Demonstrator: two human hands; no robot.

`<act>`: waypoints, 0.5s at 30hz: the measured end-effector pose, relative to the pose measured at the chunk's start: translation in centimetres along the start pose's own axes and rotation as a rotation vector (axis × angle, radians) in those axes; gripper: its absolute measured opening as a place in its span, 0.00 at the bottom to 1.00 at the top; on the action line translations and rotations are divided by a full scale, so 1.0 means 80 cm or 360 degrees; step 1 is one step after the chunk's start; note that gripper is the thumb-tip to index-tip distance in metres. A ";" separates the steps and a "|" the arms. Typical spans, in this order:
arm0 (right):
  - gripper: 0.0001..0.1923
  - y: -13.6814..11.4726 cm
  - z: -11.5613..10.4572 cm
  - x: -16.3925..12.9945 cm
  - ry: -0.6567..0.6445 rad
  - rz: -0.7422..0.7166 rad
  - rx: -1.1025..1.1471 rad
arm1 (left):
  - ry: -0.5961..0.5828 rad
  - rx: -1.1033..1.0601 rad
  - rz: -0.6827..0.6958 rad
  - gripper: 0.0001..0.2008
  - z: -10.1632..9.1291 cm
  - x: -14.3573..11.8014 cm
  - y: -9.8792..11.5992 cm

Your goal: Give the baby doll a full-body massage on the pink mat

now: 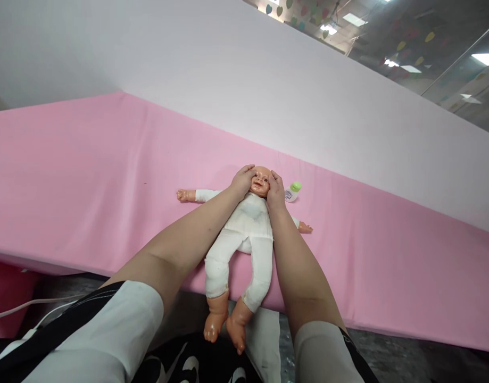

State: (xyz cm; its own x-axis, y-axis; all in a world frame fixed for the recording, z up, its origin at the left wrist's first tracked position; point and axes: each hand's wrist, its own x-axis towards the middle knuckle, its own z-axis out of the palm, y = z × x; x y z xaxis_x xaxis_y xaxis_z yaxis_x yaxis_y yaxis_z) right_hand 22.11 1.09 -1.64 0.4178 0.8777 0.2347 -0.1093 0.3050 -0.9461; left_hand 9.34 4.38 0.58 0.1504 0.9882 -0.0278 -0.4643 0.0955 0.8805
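On the pink-covered table (68, 175), a baby doll (244, 229) in a white suit lies on its back, arms spread wide, its bare feet hanging past the near edge. Both hands press flat on its head: the left hand (243, 181) cups the cheek on the left, fingers loosely spread, and the right hand (275, 190) lies against the other cheek, neither closed around anything. Just beside the right hand, touching the cloth near the doll's shoulder, lies a small white bottle (292, 191) with a green cap. Behind the table rises a pale wall panel (268, 90).
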 end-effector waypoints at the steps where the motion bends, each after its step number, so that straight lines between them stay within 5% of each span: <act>1: 0.25 0.001 -0.001 0.000 -0.0019 0.0028 0.0105 | -0.0015 -0.0051 -0.0025 0.25 -0.001 -0.002 0.002; 6: 0.30 0.003 -0.004 -0.005 -0.0069 0.0126 0.0415 | 0.0002 -0.0194 -0.0075 0.25 -0.005 -0.010 0.008; 15: 0.33 -0.009 0.004 -0.008 -0.0065 0.0030 0.0156 | -0.0058 0.0000 0.0020 0.33 0.000 -0.015 0.009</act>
State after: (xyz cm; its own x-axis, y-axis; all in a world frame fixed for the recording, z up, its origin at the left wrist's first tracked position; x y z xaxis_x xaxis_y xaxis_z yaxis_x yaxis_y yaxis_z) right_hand 21.61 0.42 -1.02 0.3781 0.8972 0.2280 -0.2055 0.3215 -0.9244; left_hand 8.82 3.26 1.22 0.1765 0.9843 0.0006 -0.4666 0.0831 0.8806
